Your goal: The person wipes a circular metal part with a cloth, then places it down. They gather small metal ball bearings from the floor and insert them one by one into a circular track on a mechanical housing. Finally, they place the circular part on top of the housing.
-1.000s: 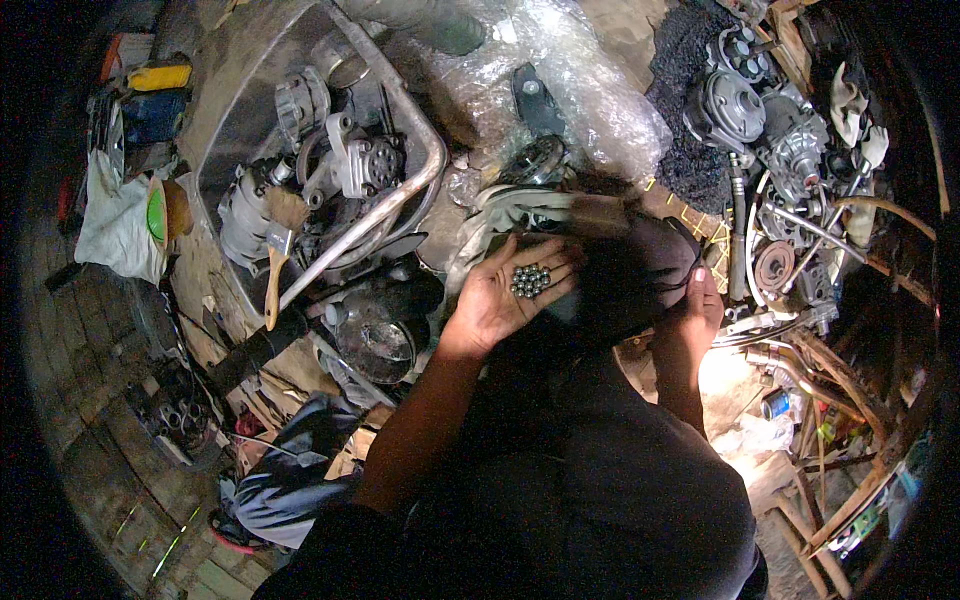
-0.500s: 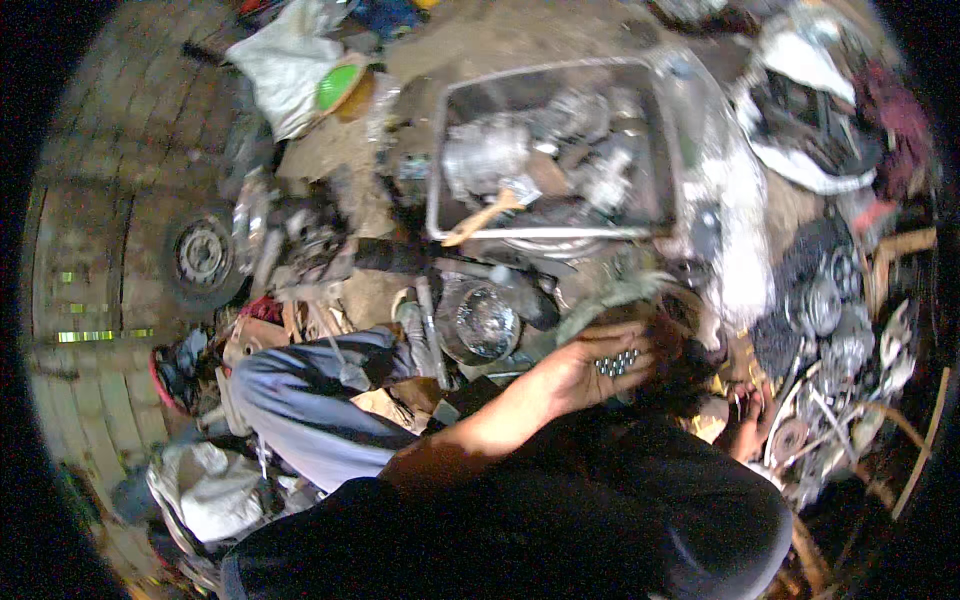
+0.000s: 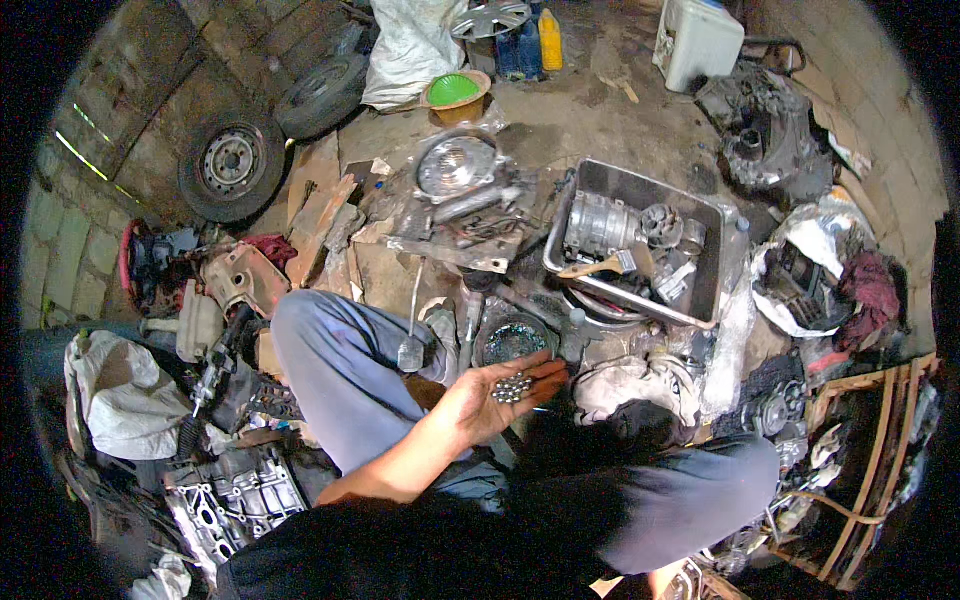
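My left hand [image 3: 478,408] is palm up with its fingers stretched out to the right, cupping several small shiny steel balls [image 3: 512,388] in the hollow of the palm and fingers. Just beyond the fingertips stands a round dark pan [image 3: 487,345] with glinting small pieces and liquid in it; the hand overlaps its near rim. Of my right hand [image 3: 668,577] only a bright patch of skin shows at the lower edge, below my right knee; its fingers are hidden.
A grey tub [image 3: 640,308] holds metal parts and a paintbrush [image 3: 598,265]. Dusty metal parts [image 3: 455,165] lie beyond my left knee. An engine block [image 3: 235,505] lies at lower left. Wheels [image 3: 230,160] lean on the wall. A white sack [image 3: 800,315] stands right; light cloth [image 3: 640,385] lies nearer.
The view has swung to the right and steadied. My left hand still carries the steel balls, now over the pan's near side. My right hand has dropped from beside the parts to the lower edge.
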A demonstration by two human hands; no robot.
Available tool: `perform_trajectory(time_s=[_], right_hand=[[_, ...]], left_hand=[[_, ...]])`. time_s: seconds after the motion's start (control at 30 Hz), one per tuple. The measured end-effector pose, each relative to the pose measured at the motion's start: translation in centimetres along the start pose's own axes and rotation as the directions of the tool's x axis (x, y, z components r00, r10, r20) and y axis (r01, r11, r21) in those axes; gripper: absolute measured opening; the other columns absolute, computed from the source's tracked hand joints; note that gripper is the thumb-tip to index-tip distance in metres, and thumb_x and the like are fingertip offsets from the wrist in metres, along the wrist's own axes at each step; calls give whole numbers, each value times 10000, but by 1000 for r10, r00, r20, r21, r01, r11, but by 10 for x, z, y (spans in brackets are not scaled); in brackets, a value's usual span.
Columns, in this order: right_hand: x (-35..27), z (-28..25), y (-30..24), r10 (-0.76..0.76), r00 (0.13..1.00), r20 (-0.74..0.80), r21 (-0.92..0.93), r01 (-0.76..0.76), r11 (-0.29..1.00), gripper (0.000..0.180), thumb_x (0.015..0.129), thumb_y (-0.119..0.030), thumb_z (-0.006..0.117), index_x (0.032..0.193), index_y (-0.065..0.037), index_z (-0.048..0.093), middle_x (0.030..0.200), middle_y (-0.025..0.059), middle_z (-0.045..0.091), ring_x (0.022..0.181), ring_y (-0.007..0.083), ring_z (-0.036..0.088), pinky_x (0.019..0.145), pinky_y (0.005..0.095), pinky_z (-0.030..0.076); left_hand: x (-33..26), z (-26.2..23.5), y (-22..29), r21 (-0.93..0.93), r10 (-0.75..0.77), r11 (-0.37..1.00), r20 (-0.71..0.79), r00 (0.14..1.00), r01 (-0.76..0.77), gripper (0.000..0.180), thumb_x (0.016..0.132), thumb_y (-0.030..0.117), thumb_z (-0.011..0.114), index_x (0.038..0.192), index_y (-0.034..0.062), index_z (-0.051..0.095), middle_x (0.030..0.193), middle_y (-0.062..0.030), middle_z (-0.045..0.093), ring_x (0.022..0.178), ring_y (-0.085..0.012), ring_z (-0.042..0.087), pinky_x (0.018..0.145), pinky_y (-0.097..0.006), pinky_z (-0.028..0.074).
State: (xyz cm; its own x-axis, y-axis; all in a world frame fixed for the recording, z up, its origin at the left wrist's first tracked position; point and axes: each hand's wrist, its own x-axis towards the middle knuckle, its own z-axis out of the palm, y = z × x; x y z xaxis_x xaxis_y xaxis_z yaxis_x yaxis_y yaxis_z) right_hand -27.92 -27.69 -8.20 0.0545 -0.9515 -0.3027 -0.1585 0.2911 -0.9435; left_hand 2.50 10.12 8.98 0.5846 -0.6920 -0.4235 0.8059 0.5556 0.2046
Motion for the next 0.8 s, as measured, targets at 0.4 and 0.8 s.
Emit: perform_trajectory(time_s=[0.4, 0.8], right_hand=[[-42, -45, -84, -655, 754, 48, -590, 551, 591, 363, 1001, -159, 491, 1325, -4, 547, 1181, 177, 616, 1124, 264, 596, 965, 395, 498], [-219, 201, -356, -768, 544, 339, 458, 618, 639, 304, 981, -187, 543, 1196, 15, 618, 1089, 85, 613, 988, 168, 581, 869, 283, 477]], left_hand=[[-62, -66, -1, 26, 82, 996, 134, 988, -87, 230, 1011, 211, 529, 1168, 55, 590, 993, -108, 617, 740, -207, 583, 713, -328, 484], [-62, 75, 140, 82, 148, 984, 135, 980, -160, 262, 1034, 356, 500, 1063, 95, 509, 662, 8, 452, 504, -108, 391, 533, -281, 367]])
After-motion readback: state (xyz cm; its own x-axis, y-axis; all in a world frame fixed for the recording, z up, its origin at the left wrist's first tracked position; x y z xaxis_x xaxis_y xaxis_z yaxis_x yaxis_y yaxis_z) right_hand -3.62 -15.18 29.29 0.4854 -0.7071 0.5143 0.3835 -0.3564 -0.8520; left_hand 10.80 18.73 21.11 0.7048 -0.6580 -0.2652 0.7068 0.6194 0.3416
